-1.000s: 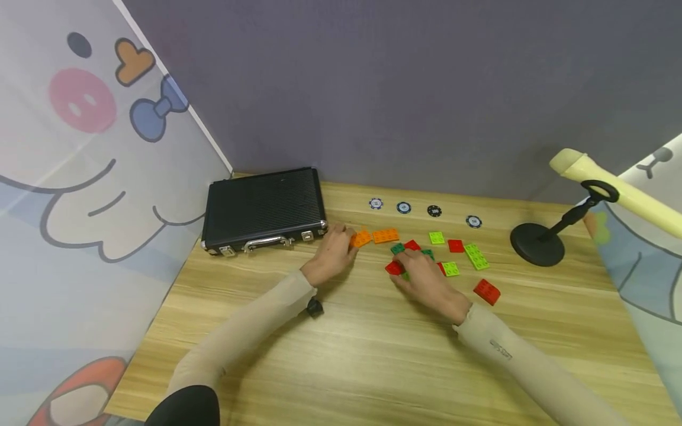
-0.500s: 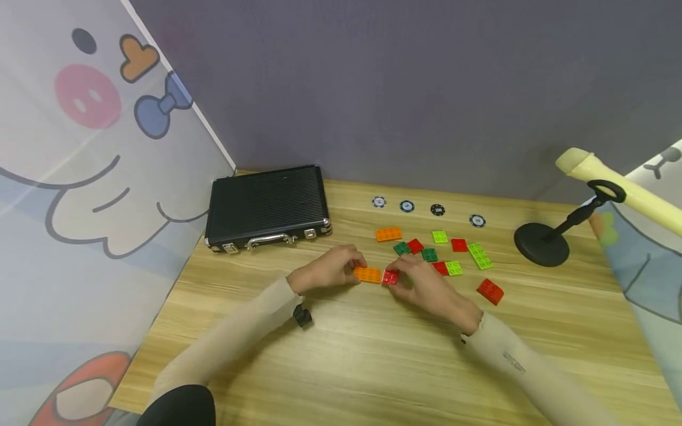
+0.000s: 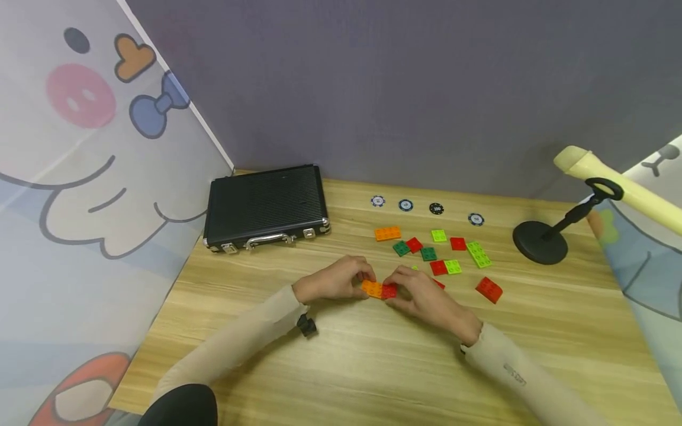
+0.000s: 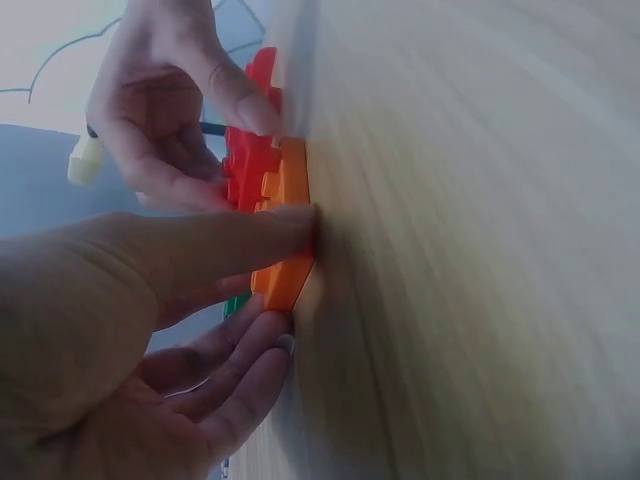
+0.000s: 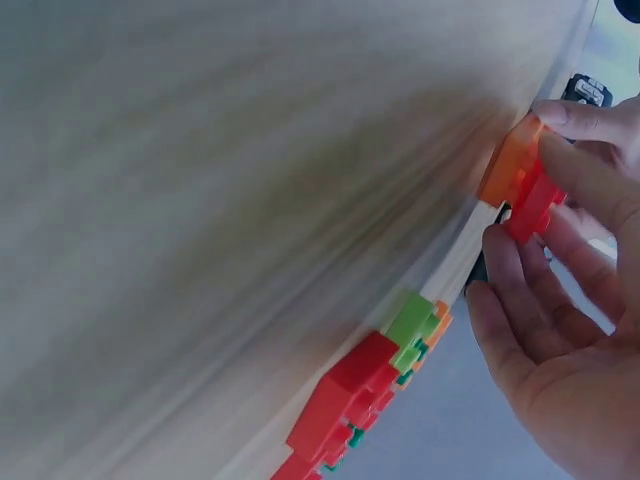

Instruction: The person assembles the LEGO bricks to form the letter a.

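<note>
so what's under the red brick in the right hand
The orange brick: its end lies beneath the red brick, between it and the table. The covered part is hidden, so whether they're locked together can't be told.

"100" on the black chip (image 3: 437, 208)

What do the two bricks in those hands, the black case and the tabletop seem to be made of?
Orange brick and red brick: most likely moulded plastic, smooth and evenly coloured with raised studs. Black case: finely ridged on top, perhaps metal or plastic; its latches look metal, given their silvery shine. Tabletop: wood or wood-look laminate, pale grain, soft sheen.
</note>
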The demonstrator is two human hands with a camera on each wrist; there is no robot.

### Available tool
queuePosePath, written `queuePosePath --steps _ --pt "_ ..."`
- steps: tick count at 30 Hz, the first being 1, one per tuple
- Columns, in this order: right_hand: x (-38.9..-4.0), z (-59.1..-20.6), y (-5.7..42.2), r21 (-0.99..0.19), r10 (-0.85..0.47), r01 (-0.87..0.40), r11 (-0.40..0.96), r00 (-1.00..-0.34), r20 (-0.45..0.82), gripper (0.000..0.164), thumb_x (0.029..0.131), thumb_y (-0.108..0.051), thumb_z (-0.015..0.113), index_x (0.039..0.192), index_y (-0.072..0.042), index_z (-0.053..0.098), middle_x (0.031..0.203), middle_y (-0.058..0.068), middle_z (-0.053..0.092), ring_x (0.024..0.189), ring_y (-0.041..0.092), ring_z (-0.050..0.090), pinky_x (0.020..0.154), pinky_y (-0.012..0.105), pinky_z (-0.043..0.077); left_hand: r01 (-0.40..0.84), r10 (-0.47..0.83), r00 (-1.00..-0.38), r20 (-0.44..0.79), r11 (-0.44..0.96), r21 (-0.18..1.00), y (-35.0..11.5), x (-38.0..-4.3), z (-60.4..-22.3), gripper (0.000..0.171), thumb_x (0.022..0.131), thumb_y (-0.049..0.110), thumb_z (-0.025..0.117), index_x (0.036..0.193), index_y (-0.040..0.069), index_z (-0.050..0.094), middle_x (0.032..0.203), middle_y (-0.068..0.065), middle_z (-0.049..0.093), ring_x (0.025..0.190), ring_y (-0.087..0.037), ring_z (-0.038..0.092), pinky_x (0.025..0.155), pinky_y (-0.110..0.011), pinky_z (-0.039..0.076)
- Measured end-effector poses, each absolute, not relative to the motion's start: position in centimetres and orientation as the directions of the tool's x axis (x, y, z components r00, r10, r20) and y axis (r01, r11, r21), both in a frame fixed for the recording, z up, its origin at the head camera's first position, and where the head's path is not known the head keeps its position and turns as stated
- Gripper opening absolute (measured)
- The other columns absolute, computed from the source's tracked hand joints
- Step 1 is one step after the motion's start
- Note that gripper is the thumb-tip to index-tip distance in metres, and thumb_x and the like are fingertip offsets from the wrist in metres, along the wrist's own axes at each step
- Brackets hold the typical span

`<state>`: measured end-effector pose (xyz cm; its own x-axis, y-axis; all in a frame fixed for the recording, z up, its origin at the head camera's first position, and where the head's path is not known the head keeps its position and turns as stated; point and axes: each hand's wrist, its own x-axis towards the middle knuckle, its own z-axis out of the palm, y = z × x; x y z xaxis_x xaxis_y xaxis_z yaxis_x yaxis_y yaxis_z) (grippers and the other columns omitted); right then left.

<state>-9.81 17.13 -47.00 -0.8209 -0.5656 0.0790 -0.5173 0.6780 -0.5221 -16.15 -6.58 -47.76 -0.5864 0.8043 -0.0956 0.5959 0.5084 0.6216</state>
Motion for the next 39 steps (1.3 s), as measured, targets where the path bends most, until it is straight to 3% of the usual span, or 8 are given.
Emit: queuePosePath --steps 8,21,30,39 --pt "-9.3 -47.2 17.0 -0.513 -0.516 -0.479 0.712 -0.853 0.081 0.027 0.084 -0.025 0.079 0.108 -0.016 0.07 0.103 -0.006 0.068 0.087 0.009 0.062 0.08 0.027 0.056 0.589 0.802 -0.589 -0.099 0.51 0.627 -6.5 -16.0 -47.8 0.031 0.08 0.02 0.082 0.108 0.014 0.07 0.104 0.001 0.065 0.093 -0.011 0.061 0.083 -0.019 0.052" --pt "-9.8 -47.1 16.9 -0.552 -0.488 -0.436 0.711 -0.871 0.059 0.025 0.079 -0.022 0.083 0.101 -0.016 0.072 0.095 -0.007 0.068 0.076 0.011 0.058 0.069 0.019 0.05 0.602 0.809 -0.583 -0.074 0.492 0.629 -6.5 -16.1 -48.2 0.03 0.079 0.022 0.082 0.106 0.015 0.07 0.102 0.003 0.066 0.09 -0.01 0.06 0.08 -0.019 0.052" --pt "-11.0 -46.8 16.9 -0.534 -0.473 -0.437 0.724 -0.878 0.078 0.027 0.073 -0.022 0.088 0.096 -0.016 0.076 0.092 -0.007 0.073 0.08 0.009 0.062 0.074 0.026 0.051 0.604 0.803 -0.594 -0.048 0.485 0.633 -6.4 -16.5 -48.2 0.031 0.078 0.023 0.083 0.105 0.015 0.07 0.1 0.004 0.066 0.087 -0.01 0.059 0.077 -0.018 0.051" --pt "-10.6 -47.0 16.8 -0.551 -0.483 -0.436 0.712 -0.873 0.066 0.026 0.078 -0.02 0.084 0.101 -0.015 0.074 0.097 -0.006 0.072 0.084 0.009 0.062 0.077 0.025 0.054 0.594 0.796 -0.602 -0.059 0.496 0.634 -6.6 -16.4 -48.3 0.031 0.079 0.024 0.083 0.106 0.015 0.069 0.101 0.004 0.065 0.088 -0.007 0.059 0.079 -0.016 0.051"
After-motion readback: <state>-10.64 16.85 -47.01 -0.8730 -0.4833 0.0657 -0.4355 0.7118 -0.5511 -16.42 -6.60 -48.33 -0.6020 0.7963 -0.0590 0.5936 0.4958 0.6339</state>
